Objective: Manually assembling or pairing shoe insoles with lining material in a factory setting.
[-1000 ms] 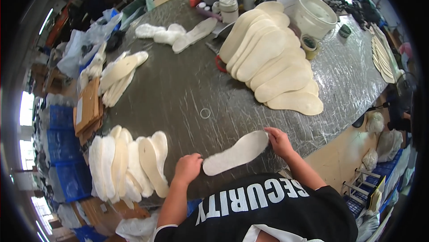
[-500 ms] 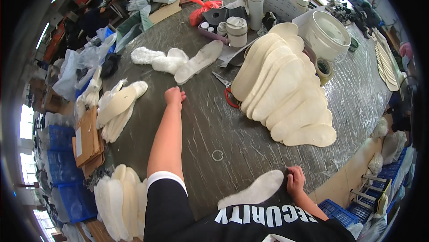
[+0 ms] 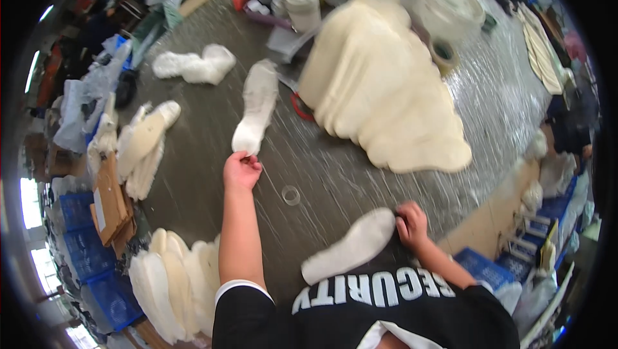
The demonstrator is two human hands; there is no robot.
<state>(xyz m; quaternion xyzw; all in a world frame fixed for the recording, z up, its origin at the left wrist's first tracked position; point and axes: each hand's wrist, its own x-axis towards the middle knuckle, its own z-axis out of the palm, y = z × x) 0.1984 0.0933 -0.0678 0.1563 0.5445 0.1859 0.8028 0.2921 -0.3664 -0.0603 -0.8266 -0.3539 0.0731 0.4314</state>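
Hands (image 3: 241, 170) on two white insoles (image 3: 256, 109)

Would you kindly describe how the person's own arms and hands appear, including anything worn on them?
Both forearms are bare, and the left hand and right hand wear no gloves. The black T-shirt has short sleeves; the left sleeve ends in a white edge and large white lettering crosses the chest. No watch or rings can be made out.

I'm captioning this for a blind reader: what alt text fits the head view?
Seen from above, a person's left hand pinches the end of a white insole on a grey table, while the right hand holds another insole at the table's near edge. A heap of cream insoles lies beyond.
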